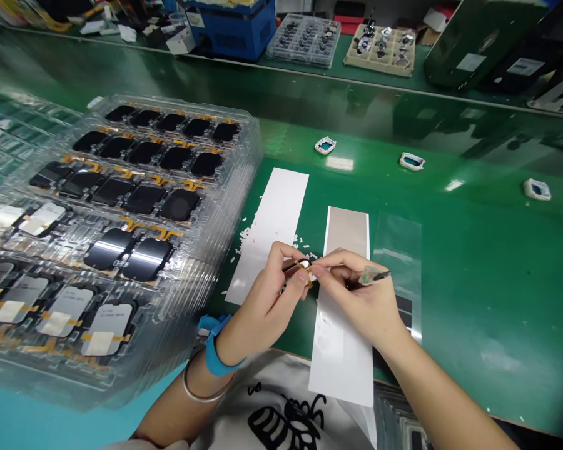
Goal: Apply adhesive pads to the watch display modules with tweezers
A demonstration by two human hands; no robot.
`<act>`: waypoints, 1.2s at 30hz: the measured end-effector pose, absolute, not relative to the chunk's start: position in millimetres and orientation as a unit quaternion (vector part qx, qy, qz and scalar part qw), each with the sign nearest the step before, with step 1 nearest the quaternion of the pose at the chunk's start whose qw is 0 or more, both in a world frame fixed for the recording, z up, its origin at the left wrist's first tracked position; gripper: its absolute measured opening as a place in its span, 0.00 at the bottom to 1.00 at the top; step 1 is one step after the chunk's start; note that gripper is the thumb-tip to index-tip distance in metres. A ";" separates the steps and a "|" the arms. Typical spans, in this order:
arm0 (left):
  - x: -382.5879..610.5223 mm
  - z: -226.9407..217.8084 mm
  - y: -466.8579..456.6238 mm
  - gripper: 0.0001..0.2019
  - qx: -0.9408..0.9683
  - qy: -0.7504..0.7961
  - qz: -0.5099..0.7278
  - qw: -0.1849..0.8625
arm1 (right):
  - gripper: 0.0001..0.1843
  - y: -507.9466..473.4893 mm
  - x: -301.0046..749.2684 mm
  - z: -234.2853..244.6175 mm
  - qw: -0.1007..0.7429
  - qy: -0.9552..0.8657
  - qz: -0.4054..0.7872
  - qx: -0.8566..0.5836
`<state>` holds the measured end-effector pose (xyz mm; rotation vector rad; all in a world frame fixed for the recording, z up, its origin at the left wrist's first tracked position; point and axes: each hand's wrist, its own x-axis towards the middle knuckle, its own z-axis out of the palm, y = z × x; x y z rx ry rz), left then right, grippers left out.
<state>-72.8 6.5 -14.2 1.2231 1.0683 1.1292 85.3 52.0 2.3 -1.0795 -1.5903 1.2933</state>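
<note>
My left hand pinches a small dark screen part with an orange flex strip just above the green bench. My right hand meets it fingertip to fingertip and grips tweezers, whose free end points right. Both hands hover over two white paper strips; tiny white scraps lie on and beside the left one. A blue wrist strap and a thin bangle sit on my left wrist.
Stacked clear trays of dark screens with orange flex strips fill the left. A clear film lies right of the strips. Three small white frames rest on the green belt. Bins and part trays line the far side.
</note>
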 end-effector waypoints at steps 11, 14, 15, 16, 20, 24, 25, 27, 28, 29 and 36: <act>-74.8 -7.3 9.8 0.09 0.484 0.408 0.471 0.614 | 0.08 48.9 83.7 5.0 0.396 -0.613 0.532 -0.430; -75.0 -7.9 10.0 0.08 0.479 0.408 0.469 0.620 | 0.09 48.4 83.8 3.8 0.393 -0.605 0.540 -0.433; -74.8 -8.4 9.7 0.07 0.479 0.409 0.469 0.619 | 0.09 48.2 83.7 3.3 0.394 -0.605 0.541 -0.432; -74.6 -9.0 9.4 0.07 0.481 0.410 0.468 0.617 | 0.09 47.9 83.6 3.0 0.395 -0.606 0.539 -0.431; -73.8 -10.9 9.7 0.08 0.498 0.423 0.466 0.597 | 0.09 48.2 82.6 2.5 0.392 -0.610 0.534 -0.435; -75.0 -9.3 11.9 0.07 0.508 0.445 0.454 0.582 | 0.08 53.1 91.0 6.8 0.391 -0.623 0.523 -0.430; -75.1 -7.5 11.7 0.07 0.517 0.451 0.446 0.575 | 0.10 54.7 96.2 8.7 0.409 -0.628 0.505 -0.427; -73.8 -2.0 9.3 0.05 0.557 0.468 0.416 0.545 | 0.17 57.1 109.9 12.3 0.459 -0.639 0.442 -0.432; -71.9 1.2 7.2 0.05 0.589 0.475 0.394 0.522 | 0.19 57.8 117.7 13.3 0.476 -0.644 0.406 -0.441; -69.0 4.5 4.9 0.04 0.624 0.480 0.368 0.495 | 0.21 58.0 125.5 13.2 0.482 -0.645 0.378 -0.456; -33.5 6.0 0.5 0.04 0.811 0.431 0.240 0.314 | 0.16 60.0 154.6 -15.7 0.486 -0.534 0.421 -0.549</act>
